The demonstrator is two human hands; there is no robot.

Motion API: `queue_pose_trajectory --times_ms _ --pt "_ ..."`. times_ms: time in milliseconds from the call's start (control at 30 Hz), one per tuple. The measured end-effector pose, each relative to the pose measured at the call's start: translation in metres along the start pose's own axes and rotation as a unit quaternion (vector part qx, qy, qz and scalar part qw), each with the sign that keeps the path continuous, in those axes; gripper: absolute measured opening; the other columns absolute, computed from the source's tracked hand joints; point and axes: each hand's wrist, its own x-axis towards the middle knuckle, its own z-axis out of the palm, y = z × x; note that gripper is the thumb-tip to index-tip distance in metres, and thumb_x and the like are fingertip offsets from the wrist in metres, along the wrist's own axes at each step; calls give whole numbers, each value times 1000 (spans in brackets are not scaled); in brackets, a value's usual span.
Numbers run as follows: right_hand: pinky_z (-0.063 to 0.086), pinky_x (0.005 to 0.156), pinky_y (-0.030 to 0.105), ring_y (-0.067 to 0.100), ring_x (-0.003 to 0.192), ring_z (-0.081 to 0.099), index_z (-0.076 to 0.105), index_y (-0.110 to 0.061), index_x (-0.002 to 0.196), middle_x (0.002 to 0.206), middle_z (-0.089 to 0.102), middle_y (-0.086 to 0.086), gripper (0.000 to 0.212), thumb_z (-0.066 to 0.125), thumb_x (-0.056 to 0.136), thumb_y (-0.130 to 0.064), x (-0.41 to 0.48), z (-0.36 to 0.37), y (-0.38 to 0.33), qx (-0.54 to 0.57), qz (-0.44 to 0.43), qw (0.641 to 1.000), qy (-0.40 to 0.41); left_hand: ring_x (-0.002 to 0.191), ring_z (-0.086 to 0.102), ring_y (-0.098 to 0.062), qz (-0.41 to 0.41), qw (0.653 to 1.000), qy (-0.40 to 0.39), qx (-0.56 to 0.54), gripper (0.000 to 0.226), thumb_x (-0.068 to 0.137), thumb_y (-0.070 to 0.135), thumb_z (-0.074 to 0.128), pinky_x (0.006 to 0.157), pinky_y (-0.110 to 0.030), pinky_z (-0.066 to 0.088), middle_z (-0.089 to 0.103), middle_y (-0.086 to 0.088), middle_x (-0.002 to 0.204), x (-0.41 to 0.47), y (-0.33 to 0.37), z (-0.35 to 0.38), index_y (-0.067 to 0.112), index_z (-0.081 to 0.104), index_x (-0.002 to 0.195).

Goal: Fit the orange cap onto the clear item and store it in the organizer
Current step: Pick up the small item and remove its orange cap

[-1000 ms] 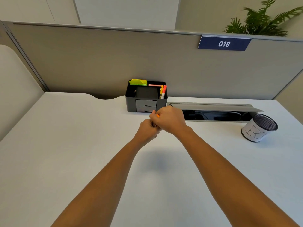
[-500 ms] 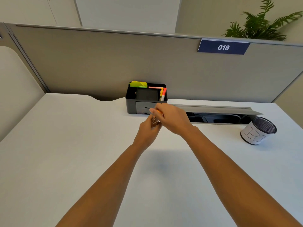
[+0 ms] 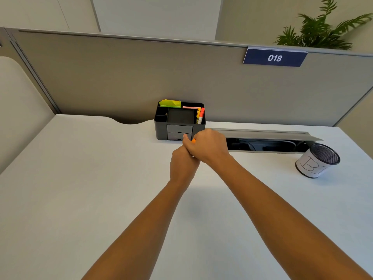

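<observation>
Pressing together above the white desk [image 3: 80, 178], the person's 2 hands had closed again after briefly parting half a second before, when the fingers were spread and a slim clear piece showed between them. That return to a tight clasp suggested the cap was being seated, or had just been. The right hand [image 3: 210, 147] lay curled over the top of the left hand [image 3: 182, 165], fingers folded shut, with only the tip of the small orange plastic cap [image 3: 193, 140] showing at its knuckles. The left hand was fisted beneath it, apparently gripping the clear item, which stayed almost wholly hidden; a small glint at the join of the hands may have been part of it. Whether the cap was fully home could not be told.

Just beyond the hands stood the black plastic desk organizer [image 3: 161, 128] with 2 small drawers, against the grey partition [image 3: 121, 77], holding orange-capped markers [image 3: 200, 116] in its right compartment and yellow-green sticky notes [image 3: 170, 103] at the back. Storing remained undone. Well to the right sat a mesh pen cup wrapped in white paper [image 3: 316, 161].
</observation>
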Motion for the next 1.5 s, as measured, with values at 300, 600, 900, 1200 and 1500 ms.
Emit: queue_pose_trajectory --times_ms 300,600,900,1200,1500 --pt "23 44 19 11 38 29 33 -20 36 36 30 -6 47 48 75 -41 -8 -11 4 154 22 986 60 54 52 -10 -7 983 -126 -134 17 83 9 49 48 -22 37 57 3 63 7 15 -16 17 59 96" --pt "37 55 25 15 56 46 58 -14 56 58 50 0 39 46 84 -39 -7 -34 10 115 -194 973 37 34 23 -6 -33 903 -323 -281 20 82 -2 49 35 -13 20 31 10 39 9 16 -33 16 42 75" --pt "40 65 21 13 79 52 59 -22 80 84 55 -4 27 59 81 -49 -1 -27 18 250 -148 955 -60 34 34 -5 -51 931 -238 -273 17 88 16 56 37 -13 29 39 12 39 13 6 -33 16 48 73" --pt "48 83 18 12 102 61 61 -29 110 107 65 -6 23 58 87 -31 1 -21 33 589 48 802 -89 53 53 -6 -32 959 -134 -249 24 88 34 56 55 -19 41 60 -1 63 19 3 -32 12 63 86" --pt "44 77 17 11 95 64 62 -24 109 105 67 0 23 59 87 -29 -8 8 29 582 132 801 -35 81 69 -22 -81 943 -125 -297 44 91 35 50 62 -22 53 66 -8 108 18 8 -26 17 48 130"
